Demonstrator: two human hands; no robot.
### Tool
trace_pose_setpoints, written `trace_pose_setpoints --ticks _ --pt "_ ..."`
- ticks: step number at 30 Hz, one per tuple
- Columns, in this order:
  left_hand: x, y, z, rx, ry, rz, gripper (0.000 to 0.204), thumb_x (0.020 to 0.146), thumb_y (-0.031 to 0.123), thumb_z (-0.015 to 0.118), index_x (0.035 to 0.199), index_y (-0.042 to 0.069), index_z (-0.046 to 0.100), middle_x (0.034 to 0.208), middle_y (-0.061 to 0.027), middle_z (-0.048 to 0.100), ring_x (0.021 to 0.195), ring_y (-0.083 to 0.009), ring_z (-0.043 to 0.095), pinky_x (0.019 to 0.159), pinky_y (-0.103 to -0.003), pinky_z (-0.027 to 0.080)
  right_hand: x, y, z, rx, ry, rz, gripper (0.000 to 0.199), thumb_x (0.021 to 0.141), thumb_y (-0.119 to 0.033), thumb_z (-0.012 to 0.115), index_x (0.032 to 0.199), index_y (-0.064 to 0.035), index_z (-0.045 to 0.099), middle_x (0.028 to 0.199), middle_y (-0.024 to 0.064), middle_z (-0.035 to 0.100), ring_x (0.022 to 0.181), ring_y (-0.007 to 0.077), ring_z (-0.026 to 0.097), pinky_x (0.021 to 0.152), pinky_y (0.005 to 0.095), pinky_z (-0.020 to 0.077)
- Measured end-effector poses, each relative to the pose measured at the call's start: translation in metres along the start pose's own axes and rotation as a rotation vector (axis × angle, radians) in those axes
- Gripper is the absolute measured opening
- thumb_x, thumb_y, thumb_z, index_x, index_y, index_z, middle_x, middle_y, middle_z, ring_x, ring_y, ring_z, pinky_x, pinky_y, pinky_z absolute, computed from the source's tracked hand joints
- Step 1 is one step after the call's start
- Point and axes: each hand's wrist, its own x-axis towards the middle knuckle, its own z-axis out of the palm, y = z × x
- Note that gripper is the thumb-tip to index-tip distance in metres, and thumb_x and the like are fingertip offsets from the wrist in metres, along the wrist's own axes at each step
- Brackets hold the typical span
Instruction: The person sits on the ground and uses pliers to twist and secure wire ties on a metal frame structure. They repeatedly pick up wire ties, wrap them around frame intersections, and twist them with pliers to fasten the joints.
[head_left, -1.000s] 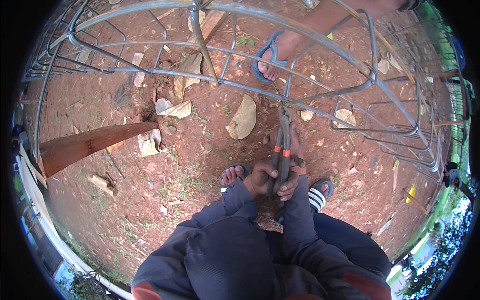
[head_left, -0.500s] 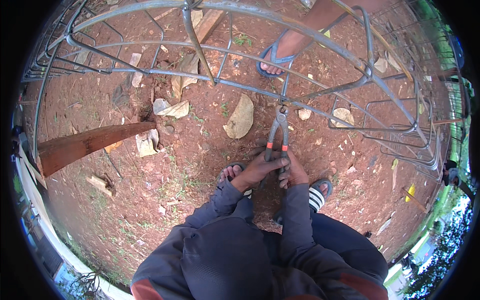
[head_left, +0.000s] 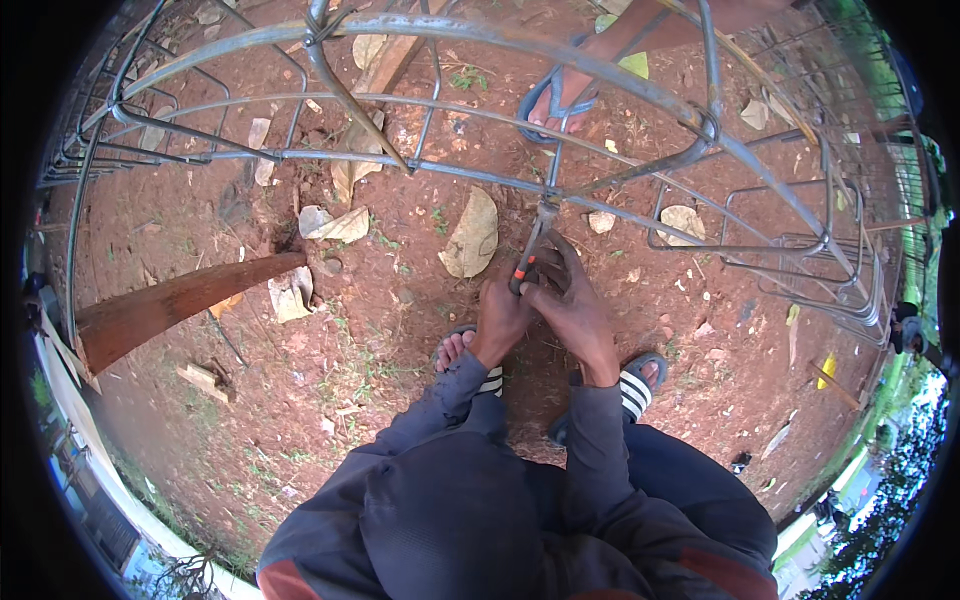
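Note:
A pair of steel pincers [head_left: 541,222] with orange-banded handles is tipped slightly right, its jaws at a joint of the rebar cage [head_left: 470,174]. My left hand [head_left: 503,318] is closed round the lower handles. Over the pincers from the right, my right hand [head_left: 578,305] has its fingers bent against the handles just below the head; parts of the grip are hidden behind the fingers. Both hands are just on the near side of the cage's lower bar. Whether the jaws bite on tie wire is too small to tell.
Another person's foot in a blue flip-flop [head_left: 545,108] stands beyond the lower bar. A wooden board [head_left: 180,300] juts in at the left. Dry leaves [head_left: 472,235] and wood scraps [head_left: 207,382] lie on the red soil. More bent rebar [head_left: 830,290] stands at the right.
The pincers' handles have come together and the tool leans over. My right hand has moved up along it, near the head. The cage has shifted slightly left in view.

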Motion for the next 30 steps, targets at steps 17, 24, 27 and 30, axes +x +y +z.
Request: trace_pose_setpoints --ticks 17,24,27,30 --pt "-0.044 0.065 -0.068 0.091 -0.303 -0.155 0.065 0.087 0.017 0.081 0.138 -0.004 0.049 0.12 -0.0169 0.067 0.106 -0.0277 0.068 0.089 -0.038 0.054 0.041 0.0 0.03 0.464 -0.06 0.335 0.029 0.095 -0.027 0.078 0.087 -0.0103 0.056 0.071 -0.0005 0.052 0.063 0.0096 0.05 0.054 0.0279 0.043" --pt "-0.034 0.105 -0.1 -0.082 -0.652 -0.605 0.062 0.091 0.025 0.077 0.141 0.001 0.051 0.102 -0.0158 0.07 0.099 -0.0262 0.068 0.087 -0.036 0.053 0.037 0.014 0.02 0.977 -0.59 0.356 0.035 0.1 -0.032 0.07 0.081 -0.015 0.047 0.068 -0.0036 0.041 0.059 0.0092 0.048 0.059 0.0349 0.0531" --pt "-0.055 0.101 -0.081 -0.733 -0.68 -0.699 0.039 0.095 0.027 0.067 0.124 0.004 0.055 0.082 -0.0092 0.063 0.075 -0.0243 0.062 0.069 -0.035 0.05 0.029 0.001 0.027 0.997 -0.584 0.349 0.037 0.104 -0.037 0.063 0.079 -0.0167 0.045 0.067 -0.005 0.039 0.059 0.0093 0.05 0.066 0.0407 0.057" --pt "-0.06 0.111 -0.092 -1.123 -0.878 -0.846 0.018 0.099 0.025 0.058 0.103 0.009 0.052 0.074 -0.001 0.049 0.065 -0.0161 0.05 0.062 -0.032 0.043 0.025 -0.022 0.034 1.177 -0.551 0.438 0.036 0.107 -0.037 0.058 0.079 -0.0174 0.046 0.068 -0.007 0.039 0.059 0.0081 0.05 0.07 0.0417 0.0581"
